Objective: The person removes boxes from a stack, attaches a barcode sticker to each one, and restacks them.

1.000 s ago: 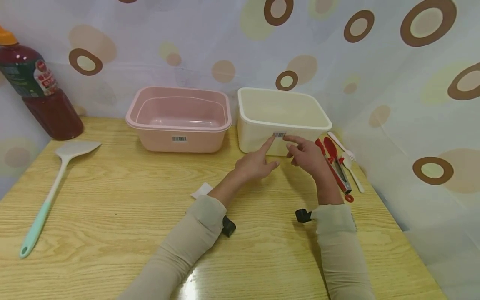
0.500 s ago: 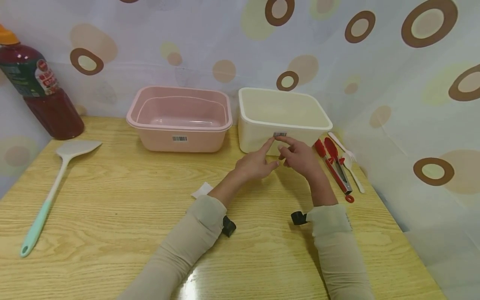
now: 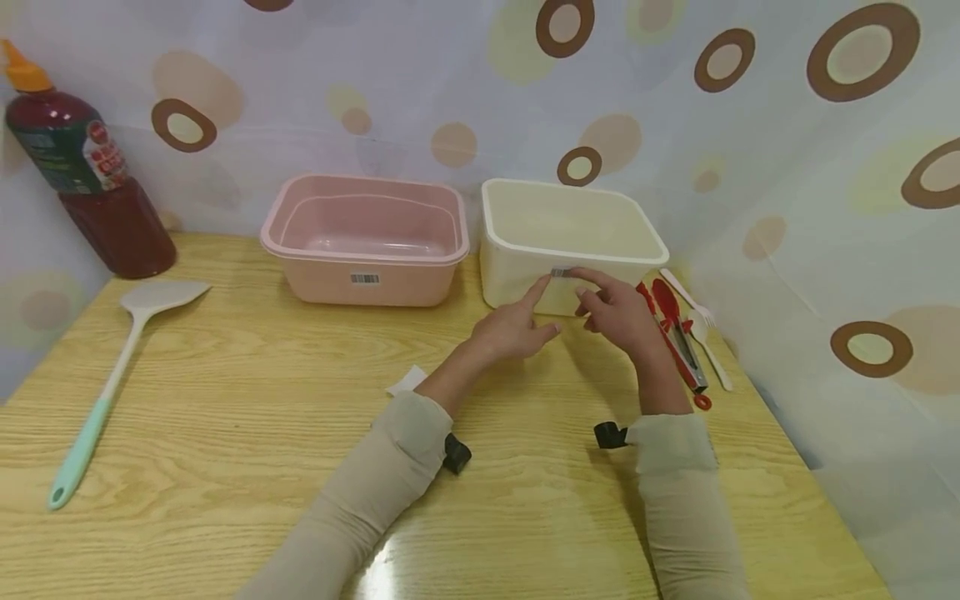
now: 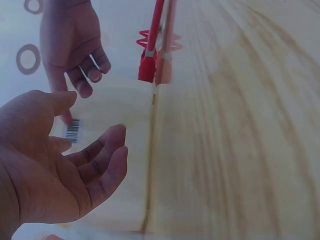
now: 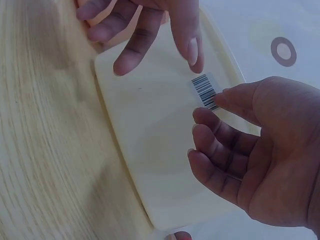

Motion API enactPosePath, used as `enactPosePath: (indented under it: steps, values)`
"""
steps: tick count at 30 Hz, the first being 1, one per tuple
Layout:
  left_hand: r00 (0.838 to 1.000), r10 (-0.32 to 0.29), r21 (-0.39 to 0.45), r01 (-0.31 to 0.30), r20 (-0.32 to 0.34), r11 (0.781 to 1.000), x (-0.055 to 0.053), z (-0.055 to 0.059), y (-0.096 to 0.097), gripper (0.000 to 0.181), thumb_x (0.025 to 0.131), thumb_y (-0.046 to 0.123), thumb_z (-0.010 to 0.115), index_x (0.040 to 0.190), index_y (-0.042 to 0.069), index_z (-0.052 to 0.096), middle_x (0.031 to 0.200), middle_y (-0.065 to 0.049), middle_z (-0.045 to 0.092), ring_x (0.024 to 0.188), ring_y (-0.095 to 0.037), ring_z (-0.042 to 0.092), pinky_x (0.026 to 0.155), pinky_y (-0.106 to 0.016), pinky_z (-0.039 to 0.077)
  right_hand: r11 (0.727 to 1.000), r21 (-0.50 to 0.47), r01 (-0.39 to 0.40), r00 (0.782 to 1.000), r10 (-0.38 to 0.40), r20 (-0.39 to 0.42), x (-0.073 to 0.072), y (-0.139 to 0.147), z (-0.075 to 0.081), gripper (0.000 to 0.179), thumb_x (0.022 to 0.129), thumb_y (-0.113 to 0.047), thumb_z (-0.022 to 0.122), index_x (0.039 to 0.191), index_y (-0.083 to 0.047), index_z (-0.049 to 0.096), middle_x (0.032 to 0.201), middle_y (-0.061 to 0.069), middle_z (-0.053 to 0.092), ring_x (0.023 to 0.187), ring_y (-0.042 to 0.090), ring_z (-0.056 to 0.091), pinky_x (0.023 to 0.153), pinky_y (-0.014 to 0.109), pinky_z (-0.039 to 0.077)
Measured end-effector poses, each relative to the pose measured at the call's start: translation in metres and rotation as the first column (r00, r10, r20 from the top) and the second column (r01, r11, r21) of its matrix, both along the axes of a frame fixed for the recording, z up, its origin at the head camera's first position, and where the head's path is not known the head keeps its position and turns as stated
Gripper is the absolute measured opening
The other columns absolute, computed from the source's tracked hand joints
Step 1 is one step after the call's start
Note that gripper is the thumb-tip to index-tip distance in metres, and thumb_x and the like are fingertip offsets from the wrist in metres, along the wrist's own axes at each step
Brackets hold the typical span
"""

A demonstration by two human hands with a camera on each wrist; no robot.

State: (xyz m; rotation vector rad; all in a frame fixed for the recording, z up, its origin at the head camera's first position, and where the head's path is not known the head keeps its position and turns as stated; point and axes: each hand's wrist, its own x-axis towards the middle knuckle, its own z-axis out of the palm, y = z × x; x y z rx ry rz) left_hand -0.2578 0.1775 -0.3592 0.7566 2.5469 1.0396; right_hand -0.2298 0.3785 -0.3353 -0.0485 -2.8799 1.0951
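Note:
A cream plastic bin [image 3: 517, 283] stands against the back wall, with a small barcode label [image 3: 559, 272] on its front. My left hand [image 3: 510, 332] reaches to the label's left end with the index finger extended; its other fingers are loosely bent. From the other side, my right hand [image 3: 617, 318] has its index fingertip at the label's right end, the remaining fingers curled in loosely. Both hands hold nothing. In the right wrist view the barcode label [image 5: 204, 91] lies flat between the fingertips of the two hands.
Left of the cream bin sits a pink basin [image 3: 365, 293] with its own label. Red-tipped tongs [image 3: 678, 337], a fork and a spoon lie at right. A turner [image 3: 112, 379] and a sauce bottle [image 3: 82, 167] are at left; a white scrap [image 3: 407, 380] lies near my left wrist.
My right index finger slid left along the label to meet the left fingertip, then moved back to the label's right end. The left hand stayed put. The head view shifted slightly.

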Motion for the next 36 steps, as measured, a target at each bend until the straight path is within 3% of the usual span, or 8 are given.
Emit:
enactPosePath:
  steps: [4, 11, 15, 20, 25, 28, 30, 36]
  values:
    - [0.999, -0.039, 0.022, 0.040, -0.018, 0.999, 0.002, 0.005, -0.007, 0.080, 0.101, 0.051, 0.055, 0.163, 0.038, 0.007, 0.075, 0.002, 0.063, 0.062, -0.014, 0.057, 0.055, -0.031, 0.042, 1.000, 0.013, -0.006, 1.000, 0.006, -0.004, 0.002, 0.006, 0.003, 0.042, 0.108, -0.037, 0.046, 0.149, -0.028, 0.053, 0.105, 0.024, 0.072, 0.081, 0.033, 0.070, 0.073, 0.033, 0.058]
    - [0.994, -0.068, 0.058, 0.073, -0.086, 0.996, 0.008, 0.026, -0.037, 0.077, 0.102, 0.049, 0.055, 0.164, 0.034, 0.012, 0.100, 0.001, 0.072, 0.079, -0.014, 0.067, 0.069, -0.033, 0.052, 0.999, 0.045, 0.019, 0.997, -0.016, -0.071, 0.012, 0.020, 0.011, 0.043, 0.108, -0.041, 0.043, 0.143, -0.021, 0.060, 0.102, 0.017, 0.070, 0.078, 0.020, 0.069, 0.074, 0.028, 0.057]
    - [0.995, -0.043, 0.132, 0.055, -0.093, 0.990, 0.008, 0.039, -0.069, 0.077, 0.103, 0.047, 0.055, 0.164, 0.033, 0.011, 0.109, -0.003, 0.070, 0.083, -0.017, 0.066, 0.070, -0.034, 0.054, 0.999, 0.030, 0.042, 0.993, -0.039, -0.114, 0.017, 0.028, 0.015, 0.046, 0.108, -0.044, 0.042, 0.142, -0.019, 0.061, 0.103, 0.018, 0.070, 0.074, 0.006, 0.068, 0.072, 0.023, 0.057]
    - [0.998, 0.035, 0.212, -0.023, -0.056, 0.977, 0.003, 0.050, -0.119, 0.073, 0.102, 0.050, 0.054, 0.163, 0.038, 0.016, 0.120, -0.005, 0.066, 0.096, -0.020, 0.067, 0.075, -0.037, 0.056, 0.998, -0.027, 0.062, 0.992, -0.064, -0.109, 0.023, 0.036, 0.017, 0.050, 0.107, -0.047, 0.042, 0.144, -0.017, 0.059, 0.110, 0.020, 0.070, 0.080, 0.001, 0.070, 0.073, 0.016, 0.057]
    - [0.987, 0.127, 0.204, -0.105, -0.096, 0.973, -0.009, 0.054, -0.174, 0.068, 0.102, 0.051, 0.054, 0.161, 0.035, 0.024, 0.125, -0.008, 0.068, 0.109, -0.026, 0.069, 0.083, -0.041, 0.058, 0.988, -0.113, 0.108, 0.988, -0.120, -0.101, 0.028, 0.042, 0.021, 0.052, 0.106, -0.048, 0.044, 0.143, -0.013, 0.059, 0.099, -0.001, 0.071, 0.083, -0.002, 0.069, 0.076, 0.015, 0.057]
    - [0.970, 0.203, 0.216, -0.171, -0.134, 0.961, -0.016, 0.054, -0.209, 0.065, 0.102, 0.052, 0.053, 0.160, 0.031, 0.032, 0.124, -0.012, 0.068, 0.112, -0.031, 0.069, 0.086, -0.045, 0.058, 0.982, -0.126, 0.142, 0.982, -0.156, -0.105, 0.027, 0.042, 0.025, 0.052, 0.107, -0.045, 0.045, 0.142, -0.009, 0.059, 0.091, -0.013, 0.069, 0.080, -0.003, 0.068, 0.073, 0.016, 0.057]
    - [0.950, 0.278, 0.229, -0.241, -0.144, 0.943, -0.019, 0.056, -0.232, 0.064, 0.101, 0.056, 0.052, 0.158, 0.030, 0.037, 0.129, -0.013, 0.068, 0.118, -0.033, 0.066, 0.092, -0.050, 0.056, 0.979, -0.108, 0.172, 0.977, -0.184, -0.109, 0.027, 0.042, 0.028, 0.053, 0.106, -0.047, 0.044, 0.141, -0.011, 0.060, 0.089, -0.015, 0.068, 0.079, -0.004, 0.067, 0.071, 0.016, 0.057]
    - [0.847, 0.514, 0.316, -0.454, -0.137, 0.833, -0.025, 0.062, -0.285, 0.069, 0.098, 0.066, 0.050, 0.155, 0.027, 0.044, 0.146, -0.011, 0.059, 0.141, -0.033, 0.050, 0.114, -0.055, 0.041, 0.938, -0.207, 0.279, 0.940, -0.311, -0.143, 0.028, 0.037, 0.033, 0.051, 0.105, -0.050, 0.046, 0.136, -0.014, 0.064, 0.088, -0.015, 0.069, 0.078, -0.003, 0.067, 0.073, 0.011, 0.055]
